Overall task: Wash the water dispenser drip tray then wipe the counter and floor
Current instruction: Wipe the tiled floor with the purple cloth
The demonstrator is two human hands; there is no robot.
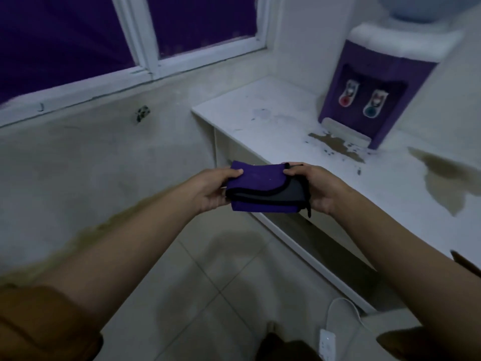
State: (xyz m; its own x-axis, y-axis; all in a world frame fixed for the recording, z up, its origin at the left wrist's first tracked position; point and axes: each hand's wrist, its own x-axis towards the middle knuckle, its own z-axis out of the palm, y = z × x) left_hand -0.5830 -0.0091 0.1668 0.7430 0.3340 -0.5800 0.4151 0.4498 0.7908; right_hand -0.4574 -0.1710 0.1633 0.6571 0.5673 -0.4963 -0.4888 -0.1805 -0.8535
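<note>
In the middle of the frame a folded cloth (260, 183), purple with a grey face and black edging, is held between both hands, overlapping the counter's near edge in the picture: the left hand (216, 190) pinches its left end, thumb on top, and the right hand (321, 190) grips its right end the same way, a black loop hanging by that palm. The white counter (273, 126) runs along the right side, marked with brown patches, one lying just beside the pale drip tray (346, 131) at the foot of the purple water dispenser (377, 84) in the upper right. Pale floor (208, 295) tiles fill the lower centre, with a white cable (341, 306) at lower right; a dark window (78, 35) spans the upper left. The dispenser's bottle is cut off at the top edge, and the fingers under the cloth are hidden
</note>
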